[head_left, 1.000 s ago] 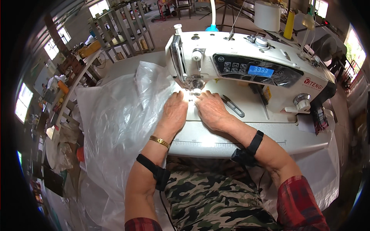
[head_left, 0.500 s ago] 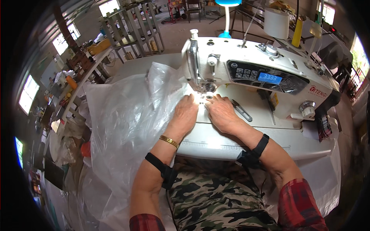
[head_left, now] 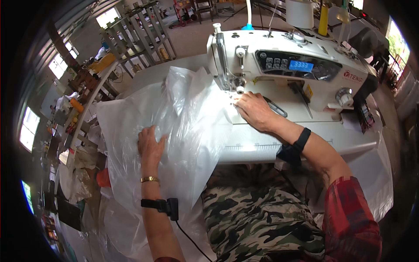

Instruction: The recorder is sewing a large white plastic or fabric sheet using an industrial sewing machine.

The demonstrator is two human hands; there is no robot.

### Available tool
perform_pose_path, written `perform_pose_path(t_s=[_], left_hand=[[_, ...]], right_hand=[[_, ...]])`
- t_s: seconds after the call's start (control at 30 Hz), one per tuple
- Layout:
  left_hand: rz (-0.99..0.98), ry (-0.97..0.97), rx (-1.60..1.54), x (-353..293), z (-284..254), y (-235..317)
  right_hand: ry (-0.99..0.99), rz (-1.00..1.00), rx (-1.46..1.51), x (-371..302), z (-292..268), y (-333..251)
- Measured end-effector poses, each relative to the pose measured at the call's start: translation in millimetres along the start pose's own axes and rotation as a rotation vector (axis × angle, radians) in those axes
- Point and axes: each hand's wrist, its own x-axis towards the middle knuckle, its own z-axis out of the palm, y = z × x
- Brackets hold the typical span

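A white sewing machine (head_left: 279, 48) with a lit panel stands on the table in front of me. Clear plastic sheeting (head_left: 187, 126) spreads from under its needle over the table's left side and hangs down the front. On that sheeting rests my left hand (head_left: 151, 145), open, fingers apart. My right hand (head_left: 256, 111) is beside the presser foot (head_left: 238, 91), fingers bent and closed together at the sheet's edge; its fingertips are partly lost in the lamp's glare. Just beyond that hand lie dark thread snips (head_left: 277, 109), partly hidden by it.
A white thread cone (head_left: 300, 14) and a yellow cone (head_left: 323, 21) stand behind the machine. To the left are a cluttered bench (head_left: 94, 94) and a metal rack (head_left: 139, 37). An orange-red object (head_left: 103, 177) sits beside the sheeting's left edge.
My left hand has left the needle area and moved left and nearer, onto the sheeting, its fingers spreading. My right hand stays by the presser foot. The view has shifted slightly.
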Motion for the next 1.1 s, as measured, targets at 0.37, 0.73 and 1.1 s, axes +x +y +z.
perform_pose_path(t_s=[0.37,0.73,1.1], left_hand=[[-0.170,-0.052,-0.025,-46.9,-23.6,-18.7],[-0.642,-0.041,-0.184,-165.9,-87.6,-200.5],[0.300,0.001,-0.488,-115.0,-116.5,84.4]], right_hand=[[0.016,0.001,0.040,-26.5,-11.7,-15.1],[0.163,-0.363,0.457,-133.6,-29.2,-106.0],[-0.251,0.650,1.622,-127.2,76.1,-200.5]])
